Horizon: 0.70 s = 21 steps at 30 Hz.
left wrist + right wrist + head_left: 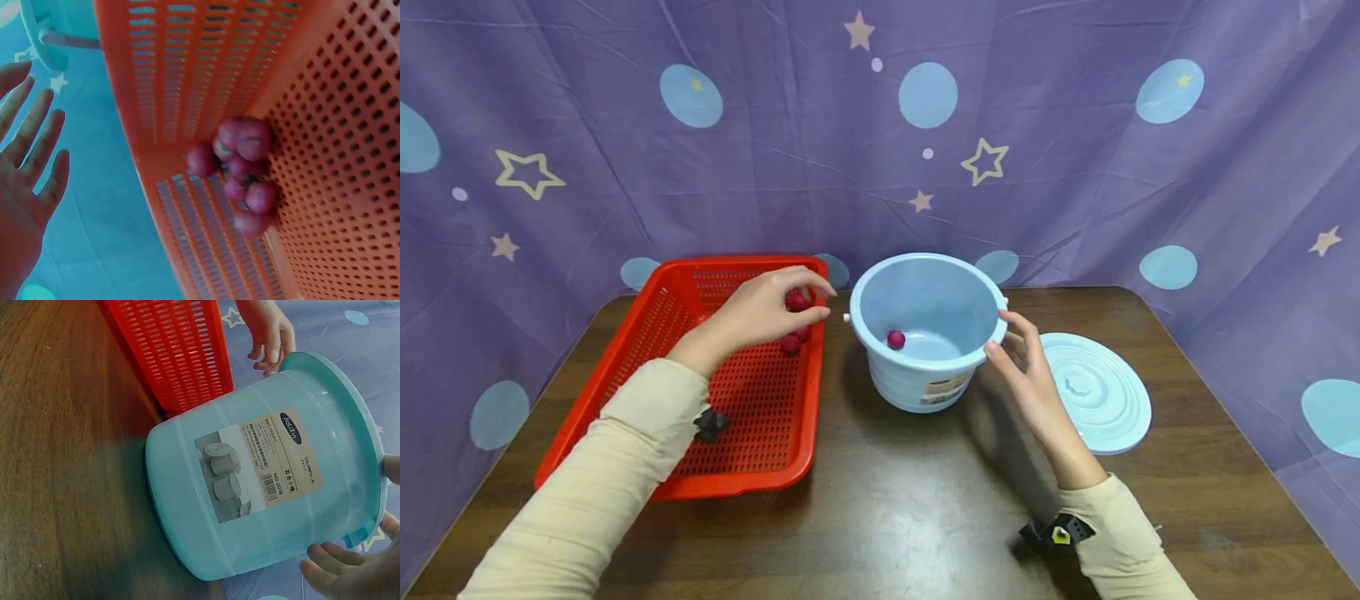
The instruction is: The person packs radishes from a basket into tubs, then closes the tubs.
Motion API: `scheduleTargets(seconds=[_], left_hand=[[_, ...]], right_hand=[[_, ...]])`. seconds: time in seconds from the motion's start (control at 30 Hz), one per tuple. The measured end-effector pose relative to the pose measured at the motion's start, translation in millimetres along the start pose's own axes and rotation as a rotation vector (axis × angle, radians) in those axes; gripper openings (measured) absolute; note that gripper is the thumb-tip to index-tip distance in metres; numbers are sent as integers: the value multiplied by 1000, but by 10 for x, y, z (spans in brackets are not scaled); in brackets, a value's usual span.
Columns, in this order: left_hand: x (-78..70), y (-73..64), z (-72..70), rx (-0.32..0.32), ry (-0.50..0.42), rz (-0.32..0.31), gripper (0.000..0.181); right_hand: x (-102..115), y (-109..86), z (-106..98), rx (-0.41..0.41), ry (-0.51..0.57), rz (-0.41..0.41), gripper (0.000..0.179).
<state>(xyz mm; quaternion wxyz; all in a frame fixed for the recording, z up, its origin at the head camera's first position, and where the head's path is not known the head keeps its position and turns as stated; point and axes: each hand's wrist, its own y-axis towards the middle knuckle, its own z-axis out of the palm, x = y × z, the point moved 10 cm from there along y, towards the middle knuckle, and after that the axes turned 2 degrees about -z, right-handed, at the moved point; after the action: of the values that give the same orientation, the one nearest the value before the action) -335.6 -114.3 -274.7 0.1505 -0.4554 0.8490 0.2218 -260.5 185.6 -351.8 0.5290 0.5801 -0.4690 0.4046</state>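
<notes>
My left hand (760, 308) is over the right side of the red basket (816, 400), its fingers extended toward the bucket and holding nothing. Beneath it, several small round dark-red fruits (253, 140) are clustered in a corner of the basket. One similar dark-red fruit (896, 339) lies at the bottom of the light-blue bucket (917, 387), which stands upright. With thumb and index finger, my right hand (1026, 379) grips the bucket's right rim; its other fingers (328, 565) are by the outer wall.
A round light-blue lid (1112, 408) lies flat on the wooden table (895, 508), right of the bucket. Behind the table hangs a purple curtain (820, 183) printed with stars and dots. A paper label (265, 469) is on the bucket's side.
</notes>
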Motion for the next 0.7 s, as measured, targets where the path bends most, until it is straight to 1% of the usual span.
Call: scheduleTargets(seconds=[0.13,0.33,0.47,0.57,0.7], left_hand=[[160,-31,1,3,-10,-30,22],[453,-77,24,18,-22,-114,23],[627,-88,51,27,-32,-154,23],[742,-95,90,40,-40,-181,24],[887,-107,180,73,-57,-210,26]], right_hand=[[3,0,2,0,-1,-3,52],[7,-2,3,1,4,-7,52],[4,0,-1,-2,1,-5,52],[2,1,-3,-3,-5,-4,52],[2,-1,-3,-3,-8,-4,52]])
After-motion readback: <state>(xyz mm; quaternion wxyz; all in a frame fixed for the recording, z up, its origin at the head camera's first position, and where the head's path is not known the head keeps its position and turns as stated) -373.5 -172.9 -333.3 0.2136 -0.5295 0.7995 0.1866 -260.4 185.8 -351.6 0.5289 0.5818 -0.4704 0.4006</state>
